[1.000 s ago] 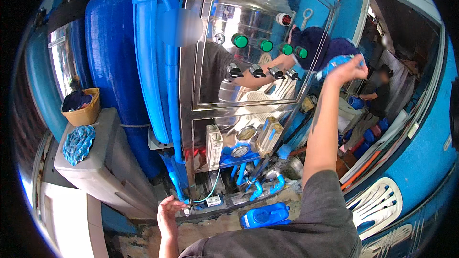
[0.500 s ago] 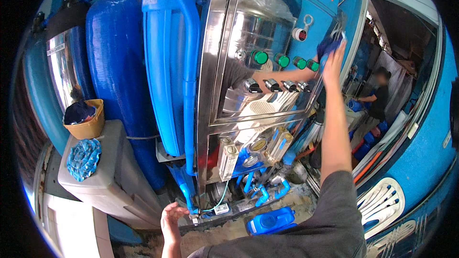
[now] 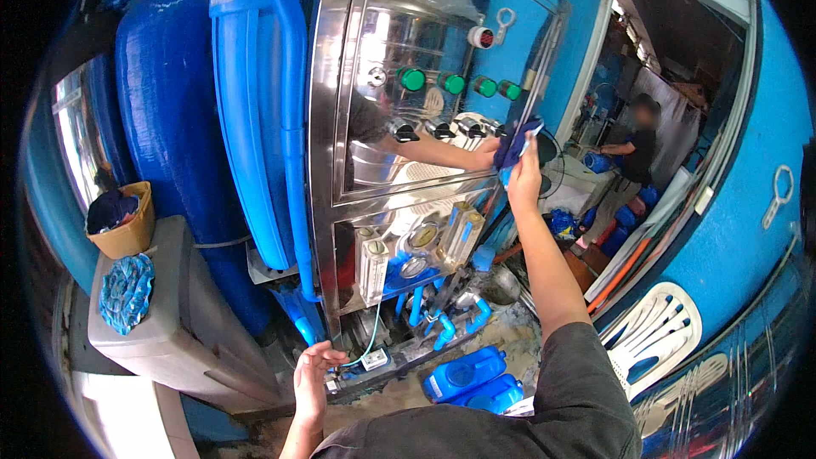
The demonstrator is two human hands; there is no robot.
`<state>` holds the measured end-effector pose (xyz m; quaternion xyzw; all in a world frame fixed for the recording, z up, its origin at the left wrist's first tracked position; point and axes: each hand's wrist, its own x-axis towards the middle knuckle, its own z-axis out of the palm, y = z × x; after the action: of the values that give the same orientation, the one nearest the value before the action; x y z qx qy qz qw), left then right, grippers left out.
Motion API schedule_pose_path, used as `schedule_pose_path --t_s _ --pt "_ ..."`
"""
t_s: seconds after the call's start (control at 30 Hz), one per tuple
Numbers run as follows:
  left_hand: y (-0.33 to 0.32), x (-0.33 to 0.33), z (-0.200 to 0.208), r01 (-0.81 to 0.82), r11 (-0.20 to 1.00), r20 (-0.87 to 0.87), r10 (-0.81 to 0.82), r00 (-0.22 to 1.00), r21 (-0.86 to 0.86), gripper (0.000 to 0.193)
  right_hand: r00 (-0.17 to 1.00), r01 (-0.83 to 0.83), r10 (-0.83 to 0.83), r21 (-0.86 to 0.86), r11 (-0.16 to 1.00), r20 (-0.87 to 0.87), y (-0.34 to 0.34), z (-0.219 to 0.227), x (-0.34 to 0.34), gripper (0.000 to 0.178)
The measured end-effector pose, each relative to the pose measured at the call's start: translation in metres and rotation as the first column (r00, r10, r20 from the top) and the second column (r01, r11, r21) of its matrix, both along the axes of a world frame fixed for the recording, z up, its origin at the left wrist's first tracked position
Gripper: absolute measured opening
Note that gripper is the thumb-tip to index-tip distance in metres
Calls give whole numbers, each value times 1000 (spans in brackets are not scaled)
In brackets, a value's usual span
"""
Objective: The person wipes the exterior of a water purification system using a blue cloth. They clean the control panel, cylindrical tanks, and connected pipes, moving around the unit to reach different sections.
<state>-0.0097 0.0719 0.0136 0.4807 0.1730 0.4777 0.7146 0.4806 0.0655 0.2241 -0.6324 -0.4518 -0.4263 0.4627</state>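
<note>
A dark blue cloth [image 3: 512,146] is in my right hand [image 3: 526,178], its fingers closed around it. The hand presses the cloth to the right edge of a shiny stainless steel control cabinet [image 3: 340,153], beside the row of black selector knobs [image 3: 439,128]. Green round buttons [image 3: 412,79] sit above those knobs, and two clear flow meters [image 3: 371,265] with round gauges lie lower down. My left hand [image 3: 311,381] hangs low near the cabinet's foot, loosely curled, fingers apart and holding nothing.
Tall blue tanks [image 3: 174,127] and a blue filter housing [image 3: 246,119] stand left. A tan container [image 3: 127,229] and a patterned blue cloth [image 3: 127,291] rest on a grey bin [image 3: 183,306]. Blue jugs [image 3: 467,374] lie on the floor. Beyond the doorway, a person [image 3: 639,144] handles a jug.
My right hand has slid the cloth down the cabinet's right edge, from beside the green buttons to the knobs' level. The view has shifted right; the left hand stays low.
</note>
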Motion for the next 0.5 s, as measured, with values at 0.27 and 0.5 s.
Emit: schedule_pose_path --t_s 0.27,0.5 --pt "-4 -39 5 -37 999 7 37 999 27 58 997 -74 60 544 836 44 -47 143 3 42" --pt "-18 -79 -6 -108 994 -42 108 993 -12 61 917 47 -75 -82 996 -391 57 245 -51 89"
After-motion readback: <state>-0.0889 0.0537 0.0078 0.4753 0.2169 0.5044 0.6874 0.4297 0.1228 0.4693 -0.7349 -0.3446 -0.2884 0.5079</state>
